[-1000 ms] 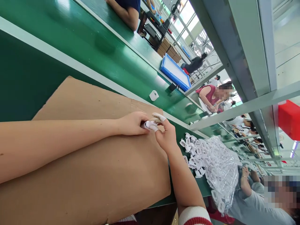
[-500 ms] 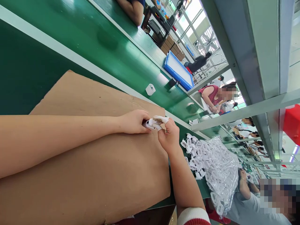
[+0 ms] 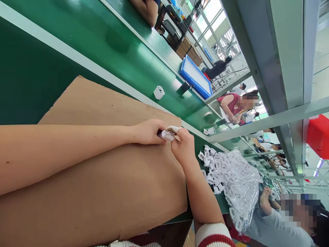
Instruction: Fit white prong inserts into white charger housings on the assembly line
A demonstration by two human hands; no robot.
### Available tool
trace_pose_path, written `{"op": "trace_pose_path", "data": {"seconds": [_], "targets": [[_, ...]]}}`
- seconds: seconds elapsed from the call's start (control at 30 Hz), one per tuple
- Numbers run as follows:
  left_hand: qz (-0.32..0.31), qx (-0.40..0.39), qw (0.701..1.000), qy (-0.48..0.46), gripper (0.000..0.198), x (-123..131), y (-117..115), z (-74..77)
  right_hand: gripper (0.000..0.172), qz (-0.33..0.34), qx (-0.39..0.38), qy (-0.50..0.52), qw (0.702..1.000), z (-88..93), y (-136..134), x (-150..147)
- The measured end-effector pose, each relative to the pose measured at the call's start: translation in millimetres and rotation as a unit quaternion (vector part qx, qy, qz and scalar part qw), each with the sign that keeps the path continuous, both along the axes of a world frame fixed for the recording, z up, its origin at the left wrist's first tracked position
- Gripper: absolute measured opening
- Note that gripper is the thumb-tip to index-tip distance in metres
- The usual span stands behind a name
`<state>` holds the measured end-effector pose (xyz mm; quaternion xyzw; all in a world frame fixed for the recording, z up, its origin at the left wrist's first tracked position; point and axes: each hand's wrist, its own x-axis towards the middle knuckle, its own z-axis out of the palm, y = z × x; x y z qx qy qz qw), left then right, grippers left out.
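Observation:
My left hand (image 3: 150,132) reaches in from the left, its fingers closed around a small white plastic housing (image 3: 162,134). From the lower right comes my right hand (image 3: 183,144), with white coverings on its fingertips. Its thumb and fingers are pinched together at the right end of that housing. The fingers hide much of the part, so its full shape cannot be made out. Both hands are above a brown cardboard sheet (image 3: 108,192). To the right of my right hand lies a heap of similar white plastic parts (image 3: 213,168), partly in a clear plastic bag (image 3: 243,178).
Beyond the cardboard runs a green conveyor (image 3: 123,58) bearing a white housing (image 3: 159,92), a black block (image 3: 183,88) and more white parts (image 3: 209,131). A blue tray (image 3: 196,77) sits at its far side. A co-worker in grey (image 3: 275,219) sits at the right.
My right fingers have closed in tighter on the white housing held in my left hand. On the conveyor, the white housing and black block have shifted leftward and slightly away.

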<state>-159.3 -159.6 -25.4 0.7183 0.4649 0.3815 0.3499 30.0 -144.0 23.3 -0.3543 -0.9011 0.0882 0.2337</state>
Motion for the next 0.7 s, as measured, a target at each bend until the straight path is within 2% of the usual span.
{"op": "trace_pose_path", "data": {"seconds": [0.17,0.4,0.57,0.7], "targets": [[0.001,-0.025,0.999,0.032,0.027,-1,1,1.0,0.032,0.001,0.008,0.073,0.997,-1.4,-4,7],[-0.001,-0.019,1.0,0.023,0.027,-1,2,-0.2,0.038,0.032,0.025,0.022,0.999,-0.8,2,5],[-0.01,-0.018,1.0,-0.002,0.026,0,3,-5.0,0.039,-0.001,0.025,-0.029,0.999,3.3,3,-2],[0.0,-0.028,1.0,-0.002,0.028,1,2,-2.8,0.039,-0.048,-0.046,-0.002,0.998,0.1,1,-6]]}}
